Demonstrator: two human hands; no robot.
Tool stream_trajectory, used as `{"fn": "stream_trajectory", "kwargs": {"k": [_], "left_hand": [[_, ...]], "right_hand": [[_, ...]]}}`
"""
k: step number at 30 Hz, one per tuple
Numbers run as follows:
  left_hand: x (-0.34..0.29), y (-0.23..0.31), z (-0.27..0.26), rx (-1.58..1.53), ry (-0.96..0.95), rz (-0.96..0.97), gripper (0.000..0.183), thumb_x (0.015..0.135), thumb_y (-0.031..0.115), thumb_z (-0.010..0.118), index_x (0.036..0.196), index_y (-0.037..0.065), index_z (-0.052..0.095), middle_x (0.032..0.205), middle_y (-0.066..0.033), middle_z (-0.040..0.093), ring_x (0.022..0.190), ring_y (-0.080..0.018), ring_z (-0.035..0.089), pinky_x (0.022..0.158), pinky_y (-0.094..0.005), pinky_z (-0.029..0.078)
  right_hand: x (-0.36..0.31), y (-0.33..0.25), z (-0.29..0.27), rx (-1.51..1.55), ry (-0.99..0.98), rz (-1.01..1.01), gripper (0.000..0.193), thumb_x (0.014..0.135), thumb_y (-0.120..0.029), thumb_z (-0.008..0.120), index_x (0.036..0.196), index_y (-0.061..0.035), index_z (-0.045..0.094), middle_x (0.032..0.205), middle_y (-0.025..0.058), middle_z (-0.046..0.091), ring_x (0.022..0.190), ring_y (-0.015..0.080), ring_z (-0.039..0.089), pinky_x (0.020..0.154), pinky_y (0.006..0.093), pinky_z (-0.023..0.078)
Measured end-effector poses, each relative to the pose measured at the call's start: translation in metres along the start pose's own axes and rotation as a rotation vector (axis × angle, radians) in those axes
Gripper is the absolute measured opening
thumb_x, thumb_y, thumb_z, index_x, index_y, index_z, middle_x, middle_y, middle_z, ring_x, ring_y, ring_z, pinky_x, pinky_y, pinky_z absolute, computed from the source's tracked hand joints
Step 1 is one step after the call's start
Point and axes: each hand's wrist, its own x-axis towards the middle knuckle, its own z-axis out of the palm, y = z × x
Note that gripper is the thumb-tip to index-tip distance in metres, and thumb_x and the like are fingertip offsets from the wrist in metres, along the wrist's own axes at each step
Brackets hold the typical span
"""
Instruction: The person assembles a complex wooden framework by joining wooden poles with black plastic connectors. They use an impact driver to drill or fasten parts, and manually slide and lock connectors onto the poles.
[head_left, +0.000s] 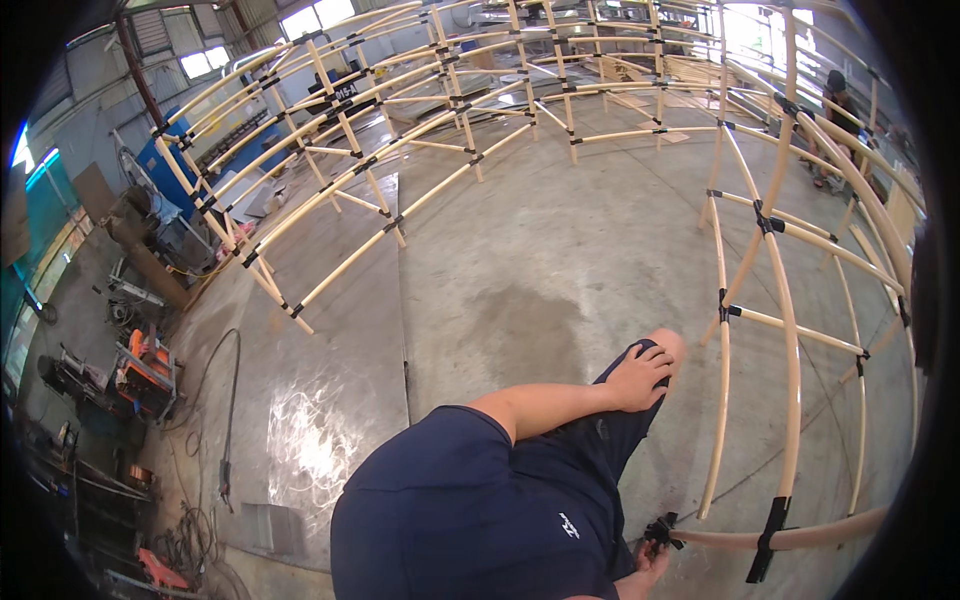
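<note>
My left hand point(640, 375) lies flat on my bare knee, just above the hem of my dark blue shorts point(610, 430), and holds nothing. At the lower edge, my right hand point(648, 568) grips a black strap joint point(662, 530) at the end of a curved pale wooden pole point(800, 538). That pole is the lowest bar of a curved lattice of wooden poles point(782, 330) tied with black joints, rising at my right. My dark blue shirt point(470, 520) fills the lower middle and hides my right forearm.
The lattice arches on across the far side point(450, 95) above a shiny concrete floor point(520, 260). Another person point(835, 110) crouches at the far right. Machines, orange tools point(140, 365) and cables point(225, 420) line the left wall.
</note>
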Motion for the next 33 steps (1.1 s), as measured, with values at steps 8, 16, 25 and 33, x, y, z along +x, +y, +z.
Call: {"fn": "stream_trajectory", "kwargs": {"k": [8, 16, 25, 33], "left_hand": [[-0.006, -0.004, -0.006, -0.008, 0.09, 0.04, 0.036, 0.083, 0.027, 0.073, 0.116, 0.014, 0.068, 0.138, -0.0096, 0.06, 0.136, -0.0312, 0.049, 0.113, -0.0531, 0.035], [-0.006, 0.007, 0.023, 0.052, -0.016, 0.069, 0.039, 0.085, 0.033, 0.071, 0.118, 0.012, 0.068, 0.14, -0.01, 0.058, 0.139, -0.0342, 0.045, 0.115, -0.0565, 0.029], [-0.004, 0.006, 0.02, 0.038, -0.074, 0.054, 0.043, 0.084, 0.035, 0.072, 0.122, 0.013, 0.068, 0.145, -0.0079, 0.056, 0.142, -0.0327, 0.043, 0.114, -0.0598, 0.031], [0.01, 0.024, 0.043, 0.041, -0.129, 0.11, 0.045, 0.085, 0.036, 0.071, 0.124, 0.013, 0.067, 0.143, -0.0096, 0.057, 0.142, -0.0323, 0.042, 0.115, -0.0598, 0.03]], "right_hand": [[0.039, 0.018, 0.01, 0.116, -0.05, 0.097, 0.016, 0.099, -0.006, 0.053, 0.112, 0.0011, 0.056, 0.088, 0.0141, 0.056, 0.08, 0.0295, 0.06, 0.074, 0.0517, 0.058], [0.046, 0.012, -0.009, -0.128, -0.082, 0.046, 0.036, 0.1, -0.002, 0.043, 0.132, -0.013, 0.055, 0.105, 0.0093, 0.055, 0.095, 0.0304, 0.058, 0.08, 0.0527, 0.058], [0.056, 0.009, -0.016, -0.125, -0.058, 0.036, 0.03, 0.101, -0.01, 0.046, 0.13, -0.0085, 0.053, 0.102, 0.0103, 0.056, 0.087, 0.029, 0.061, 0.074, 0.0458, 0.062], [0.033, -0.019, -0.032, -0.156, -0.032, -0.027, 0.029, 0.101, -0.009, 0.044, 0.128, -0.0118, 0.054, 0.102, 0.0113, 0.057, 0.088, 0.0284, 0.063, 0.07, 0.0485, 0.061]]}}
